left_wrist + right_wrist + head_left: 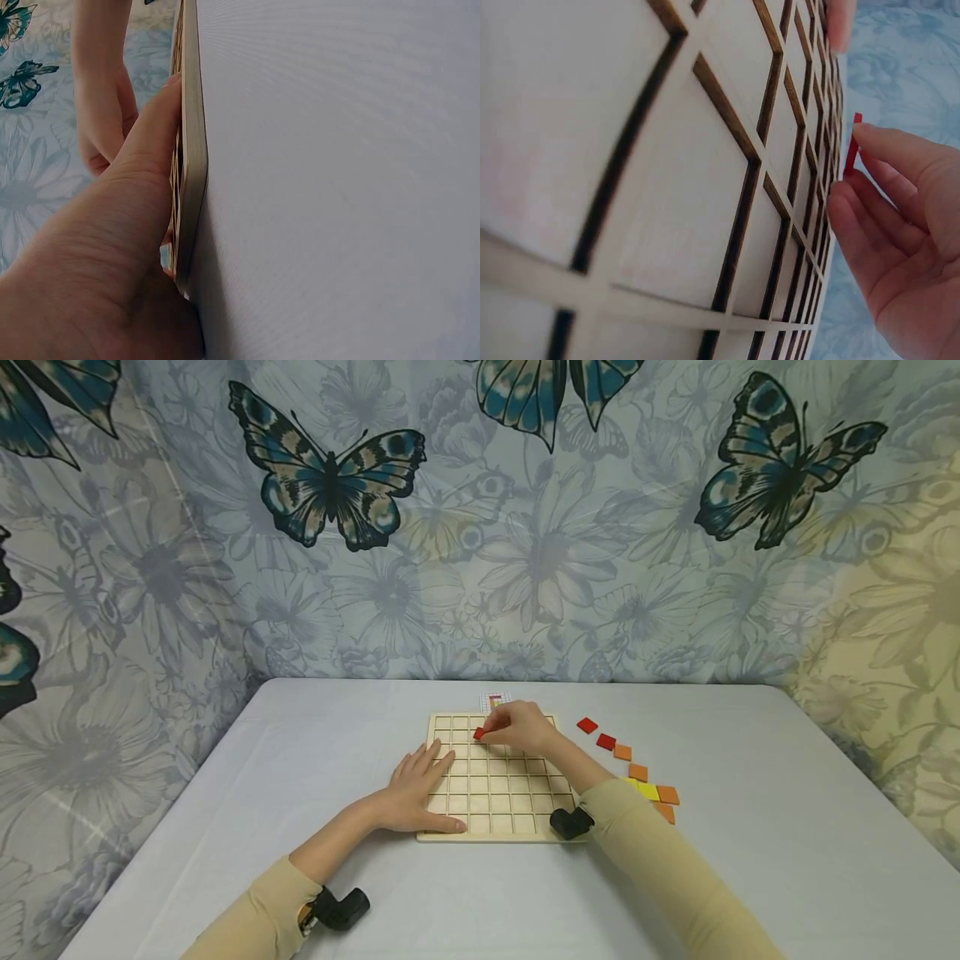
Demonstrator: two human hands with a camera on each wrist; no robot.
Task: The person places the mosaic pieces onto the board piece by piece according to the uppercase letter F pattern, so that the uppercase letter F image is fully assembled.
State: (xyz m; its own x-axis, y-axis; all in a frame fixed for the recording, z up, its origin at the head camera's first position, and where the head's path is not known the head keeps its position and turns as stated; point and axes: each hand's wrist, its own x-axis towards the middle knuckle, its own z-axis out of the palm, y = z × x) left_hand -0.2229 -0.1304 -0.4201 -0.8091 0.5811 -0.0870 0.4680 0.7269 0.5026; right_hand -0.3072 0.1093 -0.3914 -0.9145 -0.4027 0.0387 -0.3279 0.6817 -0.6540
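A wooden grid board (498, 806) with square cells lies flat on the table. My right hand (519, 727) pinches a small red square tile (478, 734) over the far part of the board; in the right wrist view the red tile (853, 146) stands on edge between thumb and fingers, just off the grid. On the board's left side rests my left hand (412, 789), fingers spread, thumb along the near edge. The left wrist view shows that thumb (154, 124) lying on the board's rim (195, 127). A small card with a coloured pattern (493, 701) lies behind the board, partly hidden by my right hand.
Right of the board lie two red tiles (587, 725), several orange tiles (638, 772) and yellow tiles (647, 791), partly covered by my right sleeve. A white cloth covers the table (225, 827). A butterfly-patterned curtain (540, 568) hangs behind it.
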